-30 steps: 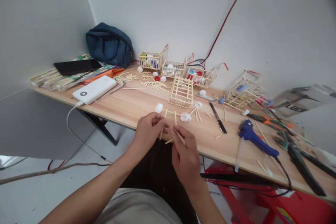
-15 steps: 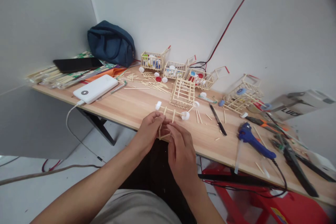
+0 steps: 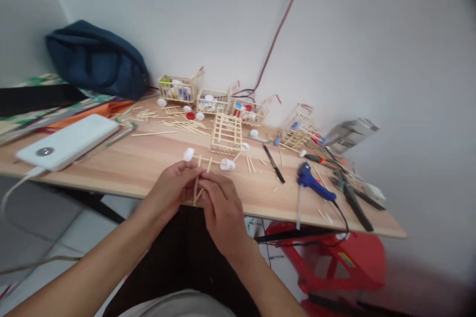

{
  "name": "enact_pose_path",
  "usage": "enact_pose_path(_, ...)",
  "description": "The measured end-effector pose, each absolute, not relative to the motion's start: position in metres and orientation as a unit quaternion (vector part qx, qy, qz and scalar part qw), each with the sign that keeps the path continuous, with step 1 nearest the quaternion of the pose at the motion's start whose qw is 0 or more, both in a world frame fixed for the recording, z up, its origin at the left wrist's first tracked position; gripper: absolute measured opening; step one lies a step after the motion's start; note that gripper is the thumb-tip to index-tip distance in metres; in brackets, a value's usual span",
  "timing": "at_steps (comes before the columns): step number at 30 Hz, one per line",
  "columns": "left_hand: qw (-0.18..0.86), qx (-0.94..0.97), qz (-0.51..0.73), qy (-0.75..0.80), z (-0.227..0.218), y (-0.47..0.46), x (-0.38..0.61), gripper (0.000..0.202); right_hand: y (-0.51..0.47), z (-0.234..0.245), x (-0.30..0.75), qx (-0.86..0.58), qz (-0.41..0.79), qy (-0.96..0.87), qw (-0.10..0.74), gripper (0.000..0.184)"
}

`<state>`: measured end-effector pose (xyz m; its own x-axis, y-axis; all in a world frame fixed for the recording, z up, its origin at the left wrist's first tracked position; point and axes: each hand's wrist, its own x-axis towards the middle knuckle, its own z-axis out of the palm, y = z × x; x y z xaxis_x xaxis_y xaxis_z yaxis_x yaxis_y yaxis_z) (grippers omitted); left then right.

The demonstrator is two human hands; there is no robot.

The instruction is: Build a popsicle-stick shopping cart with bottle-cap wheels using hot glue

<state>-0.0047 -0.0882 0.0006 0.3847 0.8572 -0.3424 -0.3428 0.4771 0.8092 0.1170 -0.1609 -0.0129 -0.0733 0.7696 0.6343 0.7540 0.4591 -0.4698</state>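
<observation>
Close to the table's front edge, my left hand [image 3: 174, 187] pinches the left side of a small wooden stick frame [image 3: 197, 189]. My right hand [image 3: 222, 203] has its fingers closed on the frame's right side, and they cover part of it. At the frame's far end a thin stick axle [image 3: 213, 161] runs crosswise. One white wheel [image 3: 189, 154] sits at the axle's left end, and white wheel pieces [image 3: 226, 164] are at its right. Just beyond lies a stick-built basket [image 3: 226, 133] with slatted sides.
Small stick carts [image 3: 176, 89] holding coloured bits line the wall. Loose sticks [image 3: 186, 126] lie before them. A white power bank [image 3: 70, 141] and blue bag [image 3: 98, 59] are left. A black pen [image 3: 273, 163], blue glue gun [image 3: 314, 183] and pliers [image 3: 355, 200] lie right.
My view has swung to the right, so the table's things appear farther left. Both hands stay on the stick frame, with its grip looking much the same.
</observation>
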Motion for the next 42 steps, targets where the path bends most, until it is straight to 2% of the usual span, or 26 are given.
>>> enact_pose_path(6,0.778,0.324,0.365,0.396,0.009,-0.083,-0.002,0.033,-0.159,-0.011,0.12,-0.512,0.007,-0.731,0.451,0.024)
enact_pose_path(13,0.781,0.319,0.358,0.401,0.003,-0.075,-0.007,0.021,-0.158,-0.012,0.123,-0.506,0.014,-0.741,0.442,0.026)
enact_pose_path(20,0.784,0.335,0.328,0.407,0.01,-0.072,-0.006,0.023,-0.16,-0.01,0.127,-0.486,-0.004,-0.744,0.459,0.025)
enact_pose_path(29,0.788,0.336,0.328,0.399,0.006,-0.07,-0.005,0.019,-0.157,-0.013,0.129,-0.486,0.033,-0.731,0.477,0.024)
enact_pose_path(37,0.79,0.342,0.314,0.4,0.0,-0.066,-0.01,0.019,-0.153,-0.004,0.152,-0.573,-0.009,-0.629,0.525,0.022)
enact_pose_path(42,0.795,0.332,0.32,0.394,0.001,-0.065,-0.012,0.017,-0.142,-0.009,0.165,-0.608,-0.015,-0.611,0.507,0.021)
